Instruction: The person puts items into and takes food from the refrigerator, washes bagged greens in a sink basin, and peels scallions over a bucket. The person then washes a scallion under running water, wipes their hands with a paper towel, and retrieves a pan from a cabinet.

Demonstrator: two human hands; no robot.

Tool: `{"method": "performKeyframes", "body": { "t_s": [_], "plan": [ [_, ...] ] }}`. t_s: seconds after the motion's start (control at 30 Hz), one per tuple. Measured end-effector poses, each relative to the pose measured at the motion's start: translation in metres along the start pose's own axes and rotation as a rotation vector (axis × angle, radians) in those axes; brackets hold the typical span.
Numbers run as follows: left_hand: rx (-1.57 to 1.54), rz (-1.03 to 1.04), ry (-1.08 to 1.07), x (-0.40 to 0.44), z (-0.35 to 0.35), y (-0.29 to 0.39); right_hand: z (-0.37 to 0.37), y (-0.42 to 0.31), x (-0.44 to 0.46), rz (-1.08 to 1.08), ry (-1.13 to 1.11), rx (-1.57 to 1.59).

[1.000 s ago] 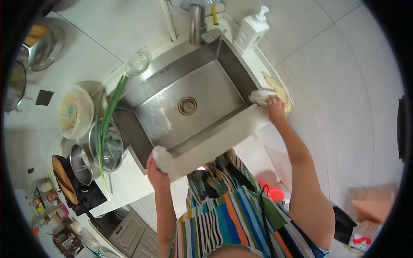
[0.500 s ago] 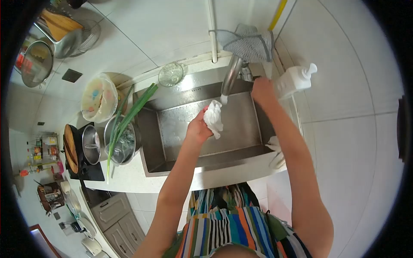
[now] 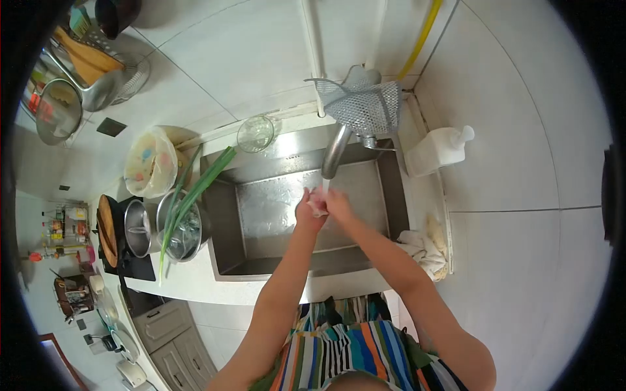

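Under the running tap (image 3: 336, 153), my two hands come together over the steel sink (image 3: 274, 228). My left hand (image 3: 309, 215) is closed round a small crumpled white cloth or paper (image 3: 318, 204), wet and pinkish in the water. My right hand (image 3: 339, 206) meets it from the right, its fingers closed on the same piece. Its exact kind is too small to make out. The tap's lever (image 3: 375, 143) stands behind the sink, and a grey mesh cloth (image 3: 372, 107) hangs over the tap.
Left of the sink, green onions (image 3: 195, 199) lie across a steel bowl (image 3: 186, 244), beside a lined bin (image 3: 150, 171). A glass (image 3: 255, 134) stands behind the sink. At right are a white pump bottle (image 3: 438, 151) and a beige rag (image 3: 420, 251).
My right hand has left the tap lever and joined my left hand below the spout. Water now runs over the crumpled white piece, which has moved down and slightly left.
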State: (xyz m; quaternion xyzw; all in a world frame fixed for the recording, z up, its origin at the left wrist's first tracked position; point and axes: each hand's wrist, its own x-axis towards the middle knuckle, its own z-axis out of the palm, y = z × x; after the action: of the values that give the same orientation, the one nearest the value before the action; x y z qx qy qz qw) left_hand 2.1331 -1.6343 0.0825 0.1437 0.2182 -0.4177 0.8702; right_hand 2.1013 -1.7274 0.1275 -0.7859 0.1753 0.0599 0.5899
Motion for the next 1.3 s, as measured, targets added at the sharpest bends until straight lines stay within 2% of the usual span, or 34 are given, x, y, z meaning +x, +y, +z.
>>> {"method": "performKeyframes", "body": {
  "t_s": [0.07, 0.1, 0.13, 0.17, 0.2, 0.23, 0.27, 0.3, 0.37, 0.4, 0.43, 0.47, 0.53, 0.57, 0.6, 0.63, 0.67, 0.7, 0.73, 0.8, 0.83, 0.87, 0.93, 0.97, 1.0, 1.07, 1.1, 1.17, 1.23, 1.3],
  "plan": [
    [0.027, 0.037, 0.051, 0.029, 0.004, -0.014, -0.024, -0.016, 0.004, -0.006, 0.028, -0.273],
    [0.138, 0.077, 0.089, 0.044, 0.002, -0.017, -0.027, -0.003, 0.014, -0.005, 0.027, -0.278],
    [0.253, 0.115, 0.125, 0.062, 0.004, -0.02, -0.029, 0.02, 0.029, -0.044, 0.163, -0.11],
    [0.238, 0.083, 0.164, 0.065, 0.026, -0.019, -0.035, 0.033, 0.041, -0.084, 0.294, 0.064],
    [0.242, 0.087, 0.164, 0.068, 0.024, -0.017, -0.056, 0.034, 0.045, -0.013, 0.446, 0.076],
    [0.374, 0.152, 0.092, 0.071, 0.018, -0.015, -0.084, 0.033, 0.047, 0.06, 0.595, 0.089],
    [0.505, 0.214, 0.023, 0.07, 0.012, -0.014, -0.112, 0.025, 0.049, 0.131, 0.493, 0.485],
    [0.508, 0.21, 0.035, 0.062, 0.017, -0.017, -0.134, 0.019, 0.052, 0.206, 0.381, 0.877],
    [0.261, 0.149, 0.14, 0.038, 0.051, -0.022, -0.151, 0.019, 0.068, 0.066, 0.395, 0.537],
    [0.266, 0.145, 0.145, 0.03, 0.058, -0.025, -0.156, 0.015, 0.074, 0.022, 0.404, 0.425],
    [0.154, 0.087, 0.225, 0.023, 0.062, -0.027, -0.155, -0.004, 0.073, 0.155, 0.523, 0.531],
    [0.04, 0.031, 0.303, 0.016, 0.065, -0.026, -0.148, -0.018, 0.073, 0.29, 0.64, 0.633],
    [0.015, 0.068, 0.328, 0.009, 0.069, -0.028, -0.104, 0.025, 0.061, 0.012, 0.575, 0.247],
    [-0.008, 0.1, 0.349, 0.008, 0.07, -0.03, -0.091, 0.015, 0.045, 0.191, 0.06, 0.099],
    [-0.002, 0.085, 0.351, 0.004, 0.065, -0.029, -0.035, 0.048, 0.026, -0.274, 0.044, -0.349],
    [0.22, 0.13, 0.367, 0.0, 0.054, -0.022, 0.005, 0.011, -0.01, -0.161, 0.319, 0.013],
    [0.445, 0.177, 0.372, -0.001, 0.04, -0.013, 0.017, 0.003, -0.006, -0.153, 0.34, 0.017],
    [0.344, 0.199, 0.276, 0.005, 0.008, -0.002, 0.027, -0.002, -0.002, -0.094, 0.325, 0.087],
    [0.359, 0.182, 0.275, -0.007, 0.015, -0.004, 0.036, -0.005, 0.002, -0.036, 0.309, 0.161],
    [0.346, 0.191, 0.118, -0.046, 0.048, -0.009, 0.049, -0.006, 0.005, 0.089, 0.275, 0.319],
    [0.36, 0.172, 0.123, -0.058, 0.055, -0.007, 0.029, -0.029, 0.004, 0.151, 0.275, 0.432],
    [0.384, 0.207, 0.104, -0.069, 0.062, -0.004, 0.04, -0.027, -0.003, 0.161, 0.29, 0.443],
    [0.428, 0.275, 0.056, -0.084, 0.067, 0.007, 0.069, -0.029, -0.017, -0.209, 0.304, 0.209],
    [0.276, 0.189, -0.444, -0.081, 0.052, 0.03, 0.08, -0.035, -0.028, -0.196, 0.313, 0.21],
    [0.273, 0.178, -0.439, -0.085, 0.032, 0.033, 0.092, -0.041, -0.041, -0.151, 0.293, 0.222],
    [0.439, 0.267, 0.405, -0.111, 0.079, 0.033, 0.1, -0.053, -0.042, -0.122, 0.288, 0.24],
    [0.45, 0.264, 0.404, -0.113, 0.073, 0.036, 0.103, -0.057, -0.039, -0.196, 0.367, 0.252],
    [0.616, 0.323, 0.217, -0.117, 0.062, 0.04, 0.107, -0.062, -0.032, -0.265, 0.443, 0.262],
    [0.703, 0.288, 0.167, -0.121, 0.063, 0.05, 0.108, -0.069, -0.019, -0.098, 0.263, 0.356],
    [0.866, 0.248, 0.074, -0.129, 0.074, 0.059, 0.109, -0.087, -0.02, -0.145, 0.273, 0.454]
  ]
}}
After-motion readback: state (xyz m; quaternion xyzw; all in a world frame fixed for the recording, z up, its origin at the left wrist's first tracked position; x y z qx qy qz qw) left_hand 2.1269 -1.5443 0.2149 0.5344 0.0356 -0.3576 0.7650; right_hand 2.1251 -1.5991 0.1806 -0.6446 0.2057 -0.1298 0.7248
